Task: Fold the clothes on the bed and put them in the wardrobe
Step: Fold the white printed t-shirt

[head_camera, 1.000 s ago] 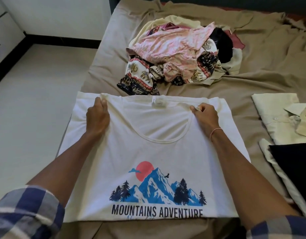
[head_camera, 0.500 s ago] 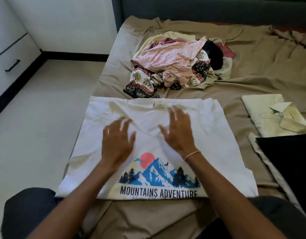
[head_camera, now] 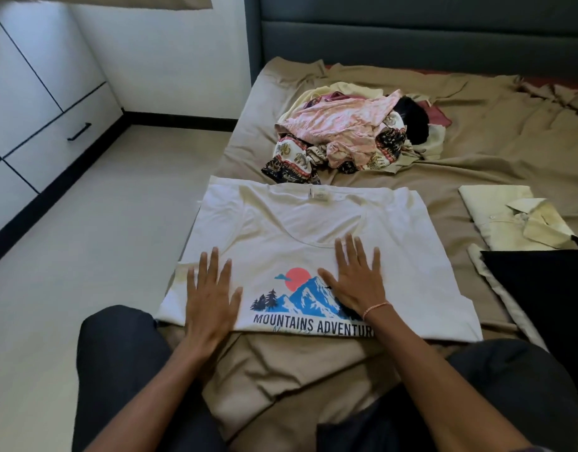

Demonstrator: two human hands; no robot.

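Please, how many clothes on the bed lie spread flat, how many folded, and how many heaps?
Spread flat: 1, the white T-shirt.
Folded: 2, the pale yellow shirt and the black garment (the cream edge beneath it is unclear).
Heaps: 1, the pile of clothes; its pieces cannot be counted.
Total: 4.

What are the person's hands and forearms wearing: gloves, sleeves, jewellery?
No gloves: the left hand and right hand are both bare, with no rings that I can make out. A thin pinkish-orange thread bracelet circles the right wrist; the left wrist carries nothing. The forearms in view are uncovered.
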